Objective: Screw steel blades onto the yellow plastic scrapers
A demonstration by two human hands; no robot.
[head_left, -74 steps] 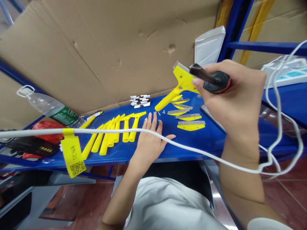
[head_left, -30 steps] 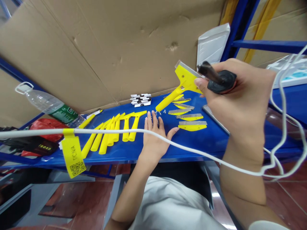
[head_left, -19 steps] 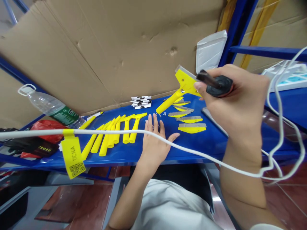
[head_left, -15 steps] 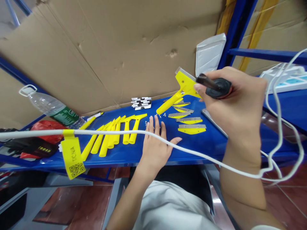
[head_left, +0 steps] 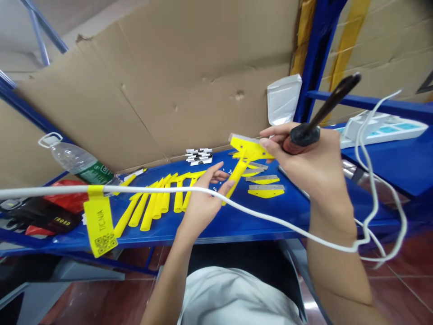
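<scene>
So the right hand (head_left: 306,169) has a double load: its thumb and fingers pinch one corner of the yellow scraper (head_left: 248,150) by the head, and tucked into that same grip is a screwdriver (head_left: 302,135), its dark shaft sticking up and off to the right. The scraper is up over the blue counter (head_left: 260,228), clear-edged head on top, handle slanting down toward the left hand (head_left: 201,205). That one's grip is fairly wide, fingers loosely bent, thumb overlapping the handle's lower part; honestly, it's hard to tell from here if it's actually touching. A bunch of yellow handles (head_left: 146,212) lie in a row left of it, and some yellow blade pieces (head_left: 266,193) sit under and right of the scraper. Tiny bits (head_left: 214,188) are scattered between the two. Behind all that there's a pile of black-and-white packets (head_left: 199,156), and a white cable (head_left: 280,222) cuts across the view.
</scene>
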